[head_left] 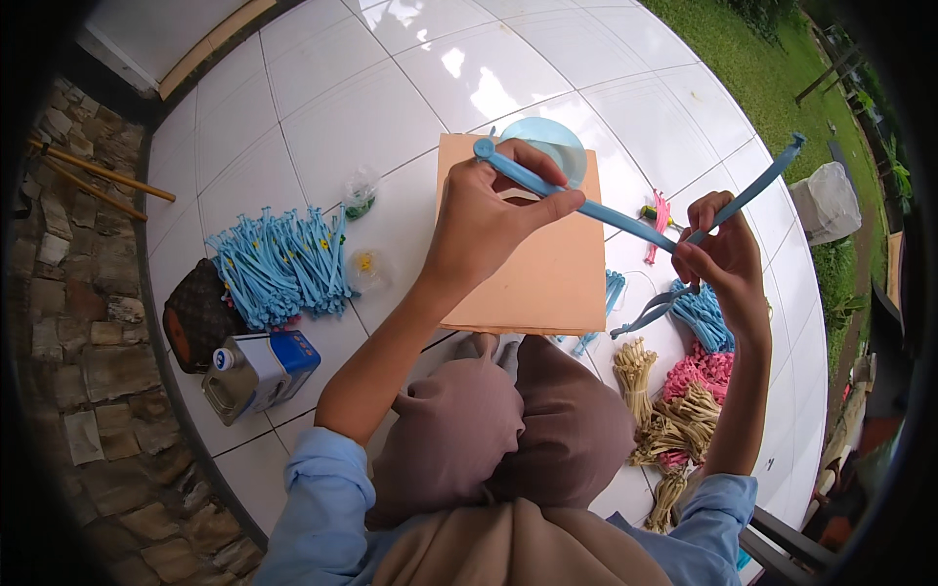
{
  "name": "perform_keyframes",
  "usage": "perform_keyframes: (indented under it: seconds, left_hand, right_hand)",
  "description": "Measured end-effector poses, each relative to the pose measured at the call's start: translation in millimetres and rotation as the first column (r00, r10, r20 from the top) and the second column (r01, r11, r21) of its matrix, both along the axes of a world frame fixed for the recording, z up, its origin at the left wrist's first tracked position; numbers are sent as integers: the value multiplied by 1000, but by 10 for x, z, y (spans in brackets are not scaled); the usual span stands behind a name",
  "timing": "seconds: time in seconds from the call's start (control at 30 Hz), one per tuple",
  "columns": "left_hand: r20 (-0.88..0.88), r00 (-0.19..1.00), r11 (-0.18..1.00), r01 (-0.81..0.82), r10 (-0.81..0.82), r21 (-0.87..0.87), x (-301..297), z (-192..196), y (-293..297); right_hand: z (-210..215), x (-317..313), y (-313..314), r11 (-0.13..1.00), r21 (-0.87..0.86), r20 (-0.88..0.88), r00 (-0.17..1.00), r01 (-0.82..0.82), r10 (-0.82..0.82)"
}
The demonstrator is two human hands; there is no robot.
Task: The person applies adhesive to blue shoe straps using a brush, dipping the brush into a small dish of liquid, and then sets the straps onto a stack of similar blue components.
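Note:
A flat light-blue strap (pixel 625 223) is stretched between my two hands, over a tan board (pixel 532 264) in front of my knees. Near its rounded, knob-like end, my left hand (pixel 493 200) pinches the strap between thumb and fingers. My right hand (pixel 721 249) is closed on the strap farther along. From the right hand one length rises to the upper right, and a looped piece hangs below it. Whether these are one strap or several, I cannot tell. A pale blue round dish (pixel 547 142) sits at the board's far edge, partly behind my left hand.
Left on the white tiled floor lie a heap of blue straps (pixel 278 264), a brown bag (pixel 200 313), a metal can (pixel 259 371) and small plastic bags (pixel 368 271). Right are blue (pixel 703 317), pink (pixel 696 376) and beige bundles (pixel 679 425), plus a pink strip bundle (pixel 660 225).

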State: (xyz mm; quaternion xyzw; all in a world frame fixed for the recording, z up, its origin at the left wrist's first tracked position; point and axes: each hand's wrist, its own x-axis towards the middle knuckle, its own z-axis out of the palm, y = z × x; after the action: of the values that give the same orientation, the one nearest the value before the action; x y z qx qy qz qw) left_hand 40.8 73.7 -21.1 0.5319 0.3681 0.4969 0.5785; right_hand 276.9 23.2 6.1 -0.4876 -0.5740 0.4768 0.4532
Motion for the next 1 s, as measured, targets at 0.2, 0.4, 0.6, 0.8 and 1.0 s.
perform_keyframes:
  seconds: [0.2,0.4,0.6,0.8,1.0]
  left_hand:
    - [-202,979,992,-13,-12,-122,86,-839,200]
    - [-523,844,985,-33,118,168,126,-1230,266]
    - [-621,781,988,30,71,150,118,-1292,339]
    - [-657,750,974,84,78,211,221,-1380,362]
    - [-647,756,956,108,99,273,266,-1442,391]
  right_hand:
    - [-943,174,304,975,-218,-66,997,-48,34]
    - [-1400,264,533,938,-324,-96,991,-121,94]
    - [-1464,351,761,875,-425,-95,972,-234,213]
    - [-1585,468,800,867,-453,-107,978,-208,179]
    - [-1648,543,892,842,-487,-97,972,-232,212]
